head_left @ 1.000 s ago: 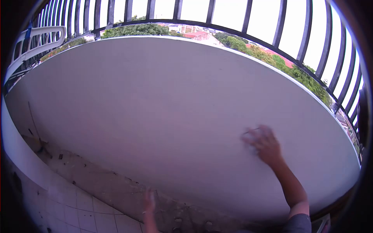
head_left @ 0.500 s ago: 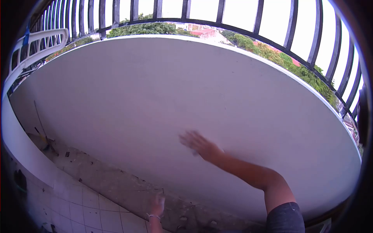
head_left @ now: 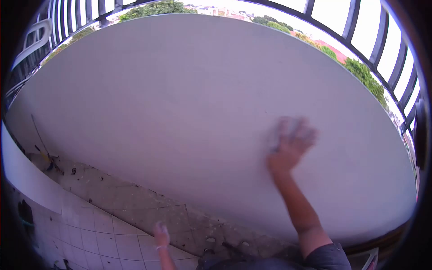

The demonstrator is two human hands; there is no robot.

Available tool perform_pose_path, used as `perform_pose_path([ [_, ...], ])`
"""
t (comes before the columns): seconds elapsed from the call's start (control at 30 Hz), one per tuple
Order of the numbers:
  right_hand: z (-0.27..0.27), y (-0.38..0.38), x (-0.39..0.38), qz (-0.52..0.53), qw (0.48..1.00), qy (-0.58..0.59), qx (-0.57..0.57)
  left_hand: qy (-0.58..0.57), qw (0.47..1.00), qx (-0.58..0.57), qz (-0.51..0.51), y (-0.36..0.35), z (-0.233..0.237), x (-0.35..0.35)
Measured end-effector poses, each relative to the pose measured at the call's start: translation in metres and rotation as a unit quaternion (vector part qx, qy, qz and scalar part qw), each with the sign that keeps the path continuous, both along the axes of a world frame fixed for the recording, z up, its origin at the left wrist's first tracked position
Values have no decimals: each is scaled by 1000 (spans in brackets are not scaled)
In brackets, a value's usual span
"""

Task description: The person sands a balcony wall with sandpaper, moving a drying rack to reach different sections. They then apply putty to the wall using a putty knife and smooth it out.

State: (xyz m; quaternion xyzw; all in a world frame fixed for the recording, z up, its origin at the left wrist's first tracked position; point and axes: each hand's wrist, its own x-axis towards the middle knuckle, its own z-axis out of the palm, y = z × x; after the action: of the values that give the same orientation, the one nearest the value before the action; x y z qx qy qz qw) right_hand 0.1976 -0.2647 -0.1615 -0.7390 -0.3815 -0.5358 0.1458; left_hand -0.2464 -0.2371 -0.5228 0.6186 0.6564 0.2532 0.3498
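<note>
My right hand [head_left: 293, 140] is raised over the right part of a pale, smooth wall [head_left: 180, 99], its palm side toward the surface. Its fingers are spread and smeared by motion. A greyish blur shows beside and between them, too unclear to name. Low in the view, my left hand [head_left: 161, 234] hangs above the floor, away from the wall, with a thin band at the wrist. Its fingers are blurred, and whether they are open or closed does not show.
Dark railings [head_left: 378, 40] run above the wall. A white plastic object [head_left: 33, 42] is at the upper left. A long thin stick [head_left: 40, 135] leans in the far left corner. Stained floor [head_left: 130, 198] meets pale tiles [head_left: 99, 234] below, and a low white ledge [head_left: 31, 180] stands left.
My right hand has moved right and up along the wall, its fingers now pointing upward. My left hand sits further left in the view. The camera view has shifted, showing less railing.
</note>
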Motion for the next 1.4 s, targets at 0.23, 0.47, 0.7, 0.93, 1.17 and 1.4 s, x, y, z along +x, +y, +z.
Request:
perform_pose_path([
  [0.23, -135, -70, 32, 37, 990, -19, -138, -162, 934, -137, -287, 17, 59, 101],
  [0.47, -13, -4, -4, 22, 997, 58, 51, 59, 932, -219, -282, 15, -61, 93],
  [0.7, -116, -72, 9, 154, 945, 142, -251, -126, 943, -188, -245, -13, -38, 131],
  [0.93, -126, -191, 103, -119, 981, 149, 37, -27, 971, -175, -163, -76, 22, 73],
  [1.17, -67, -147, 106, -36, 981, 50, 183, -173, 961, -139, 166, -154, -43, -22],
  [1.4, -82, -146, 104, -8, 987, 38, 158, -257, 948, -50, 179, -141, 46, 49],
])
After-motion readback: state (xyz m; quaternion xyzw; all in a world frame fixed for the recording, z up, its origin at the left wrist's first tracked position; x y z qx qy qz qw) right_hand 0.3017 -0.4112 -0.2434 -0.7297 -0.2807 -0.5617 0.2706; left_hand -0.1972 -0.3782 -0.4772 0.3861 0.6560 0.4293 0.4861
